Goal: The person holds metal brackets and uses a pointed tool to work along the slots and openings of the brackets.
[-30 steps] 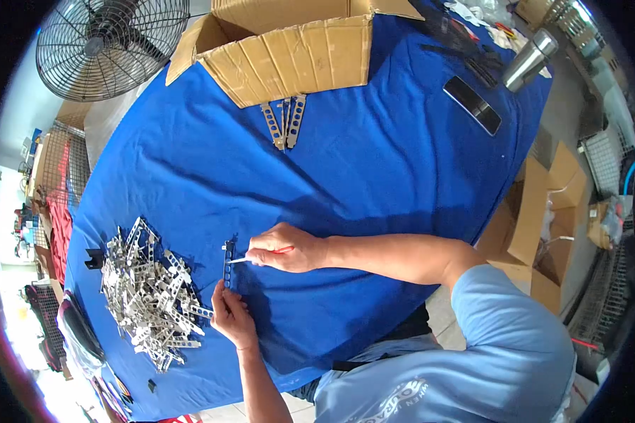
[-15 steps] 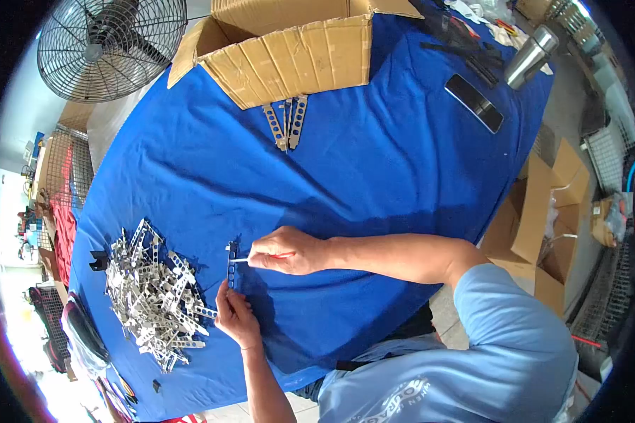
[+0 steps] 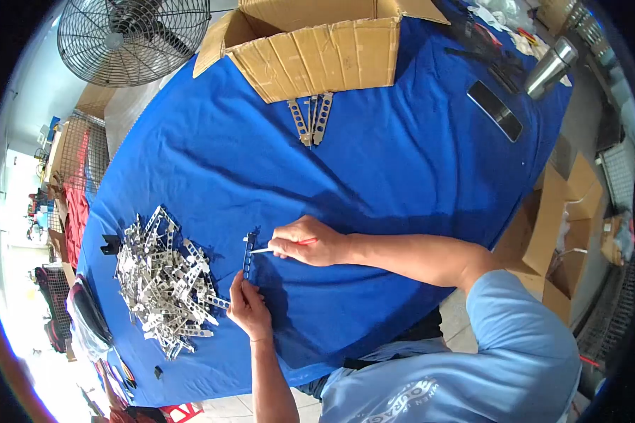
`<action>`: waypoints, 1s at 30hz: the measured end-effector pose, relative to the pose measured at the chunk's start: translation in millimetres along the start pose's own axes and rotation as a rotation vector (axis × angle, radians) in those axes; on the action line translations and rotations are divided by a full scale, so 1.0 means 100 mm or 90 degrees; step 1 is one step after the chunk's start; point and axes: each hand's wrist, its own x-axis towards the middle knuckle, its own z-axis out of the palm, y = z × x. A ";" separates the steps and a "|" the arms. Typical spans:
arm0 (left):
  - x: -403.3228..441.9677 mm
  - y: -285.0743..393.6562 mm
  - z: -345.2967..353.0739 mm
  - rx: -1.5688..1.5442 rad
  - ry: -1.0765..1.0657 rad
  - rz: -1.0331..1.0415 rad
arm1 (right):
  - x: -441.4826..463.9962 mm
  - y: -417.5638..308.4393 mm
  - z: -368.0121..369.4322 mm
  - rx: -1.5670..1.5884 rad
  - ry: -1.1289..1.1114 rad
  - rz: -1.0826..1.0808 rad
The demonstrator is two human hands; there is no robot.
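A narrow metal bracket with a row of holes (image 3: 248, 255) is pinched at its lower end by my left hand (image 3: 251, 310). My right hand (image 3: 305, 242) is closed round a thin tool with a pale shaft (image 3: 262, 250) and a red part; its tip meets the bracket's upper half or lies just beside it. Left of my left hand, a heap of similar metal brackets (image 3: 166, 289) lies on the blue cloth (image 3: 374, 176). Several more brackets (image 3: 320, 121) lie fanned out below the cardboard box.
An open cardboard box (image 3: 317, 60) stands at the back. A phone (image 3: 494, 111) and a steel bottle (image 3: 551, 68) are at the back right. A fan (image 3: 130, 39) is at the back left. A black part (image 3: 110, 244) lies beside the heap, and an open carton (image 3: 554, 233) stands beyond the right edge.
The whole view has shifted, so the table and its objects appear farther right and slightly higher. Both hands keep their grips, and the bracket now leans slightly.
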 end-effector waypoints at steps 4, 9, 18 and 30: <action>0.00 0.03 0.00 0.002 0.008 0.022 | 0.01 -0.02 0.04 0.006 0.008 -0.050; -0.02 0.02 0.00 0.002 0.004 -0.027 | -0.02 -0.03 -0.01 0.056 0.001 0.015; -0.01 0.01 0.01 0.014 0.001 -0.017 | -0.01 -0.07 -0.02 0.043 -0.007 0.049; 0.00 0.03 0.01 0.023 0.000 -0.004 | 0.01 -0.08 -0.04 0.052 -0.021 0.020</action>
